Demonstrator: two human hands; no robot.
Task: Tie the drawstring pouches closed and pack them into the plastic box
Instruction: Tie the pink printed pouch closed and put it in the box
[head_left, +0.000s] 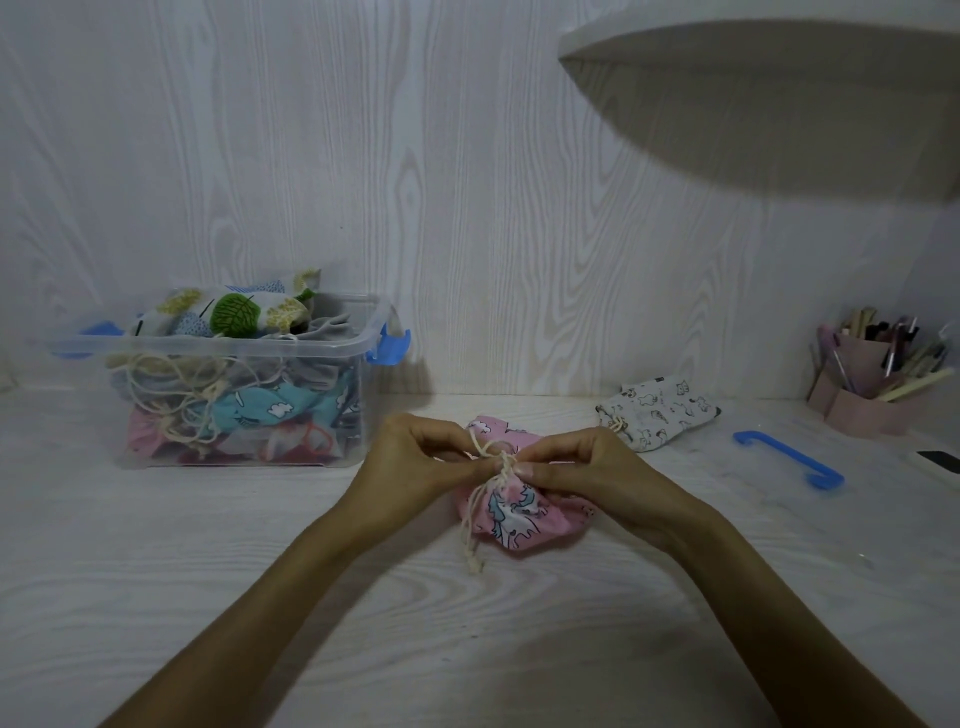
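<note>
Pink pouch (519, 512) on the white wood-grain desk (208, 597), centre of view, just in front of the person. Printed pattern in blue and white. Its neck is gathered and points up and slightly away from the person; body bunched, lumpy, its longer spread running roughly left to right across the desk. No clean long axis to call beyond that.

Cream drawstring (491, 454) wrapped at the gathered neck. Loose ends hang down the pouch's near-left side and finish in a knotted tip (475, 564) lying on the desk.

Left hand (415, 457): fingers curled, thumb and fingertips pinching the cord at the neck from the left. Right hand (587, 470): likewise curled, pinching the cord from the right. The two sets of fingertips nearly meet over the knot. Both forearms come in low from the near edge.

Plastic box (234, 395), clear, blue latches, stands lidless at the left rear against the wall, well apart from the hands. Heaped with pouches; a leaf-print pouch (234, 312) sits on top, above the rim, cords trailing over the contents.

White patterned pouch (657, 410) lies right of centre behind the right hand, long axis left to right, cinched neck toward the left.

Blue handle piece (789, 460) flat on the desk farther right. Pink holder of pens (872, 384) at the far right
</note>
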